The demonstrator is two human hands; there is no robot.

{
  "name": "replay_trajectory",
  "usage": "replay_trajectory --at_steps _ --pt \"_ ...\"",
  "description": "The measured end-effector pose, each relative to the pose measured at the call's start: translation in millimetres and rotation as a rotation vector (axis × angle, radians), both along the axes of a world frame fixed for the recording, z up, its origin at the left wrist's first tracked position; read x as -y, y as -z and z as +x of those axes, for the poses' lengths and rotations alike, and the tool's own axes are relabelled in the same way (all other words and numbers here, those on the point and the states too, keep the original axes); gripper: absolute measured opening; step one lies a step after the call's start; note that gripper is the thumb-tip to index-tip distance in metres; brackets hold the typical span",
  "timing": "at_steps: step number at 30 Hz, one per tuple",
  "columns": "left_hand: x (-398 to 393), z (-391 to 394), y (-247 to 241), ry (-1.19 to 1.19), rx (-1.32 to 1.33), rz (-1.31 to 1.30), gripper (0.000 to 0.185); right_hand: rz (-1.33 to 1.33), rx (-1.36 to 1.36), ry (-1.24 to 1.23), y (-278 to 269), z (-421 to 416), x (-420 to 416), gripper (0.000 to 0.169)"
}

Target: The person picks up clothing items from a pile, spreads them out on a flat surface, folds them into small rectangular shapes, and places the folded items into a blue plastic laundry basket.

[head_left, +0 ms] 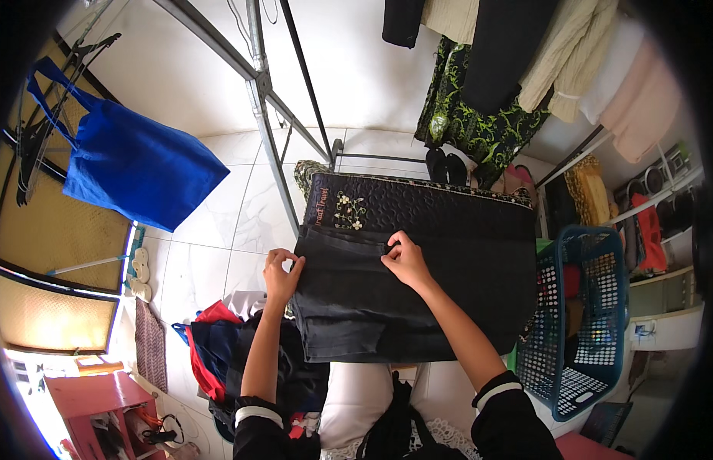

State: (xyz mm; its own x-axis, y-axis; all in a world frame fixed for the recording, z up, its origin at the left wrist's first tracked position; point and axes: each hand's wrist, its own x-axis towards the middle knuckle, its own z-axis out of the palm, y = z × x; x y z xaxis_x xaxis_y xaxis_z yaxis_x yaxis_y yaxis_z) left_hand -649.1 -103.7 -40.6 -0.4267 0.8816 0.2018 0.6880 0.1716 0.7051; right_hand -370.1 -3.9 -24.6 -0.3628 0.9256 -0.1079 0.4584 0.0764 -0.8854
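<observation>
A black cloth garment (345,299) lies spread over a padded surface covered with a dark quilted cloth (437,207) that has embroidered flowers and lettering. My left hand (283,273) pinches the garment's left edge between thumb and fingertips. Near the middle of its upper edge, my right hand (405,259) pinches a small fold of the black fabric. The garment's far right part blends into the dark cloth, so its outline there cannot be told.
At the right stands a blue plastic laundry basket (563,322). A clothes pile (218,339) lies on the left floor. A blue bag (144,164) hangs upper left, beside a metal rack frame (264,115). Garments (506,57) hang upper right. A red cabinet (98,397) stands lower left.
</observation>
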Motion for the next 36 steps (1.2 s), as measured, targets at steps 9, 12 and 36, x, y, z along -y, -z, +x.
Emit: replay_trajectory --at_steps 9,12,36 --pt "-24 90 -22 0.41 -0.442 -0.136 0.051 0.703 0.459 -0.164 -15 -46 48 0.055" --pt "-30 86 -9 0.395 -0.541 -0.164 0.057 0.618 0.524 -0.184 7 -24 43 0.061" --pt "66 177 -49 0.686 -0.314 -0.193 0.075 0.386 0.392 -0.421 -27 146 172 0.075"
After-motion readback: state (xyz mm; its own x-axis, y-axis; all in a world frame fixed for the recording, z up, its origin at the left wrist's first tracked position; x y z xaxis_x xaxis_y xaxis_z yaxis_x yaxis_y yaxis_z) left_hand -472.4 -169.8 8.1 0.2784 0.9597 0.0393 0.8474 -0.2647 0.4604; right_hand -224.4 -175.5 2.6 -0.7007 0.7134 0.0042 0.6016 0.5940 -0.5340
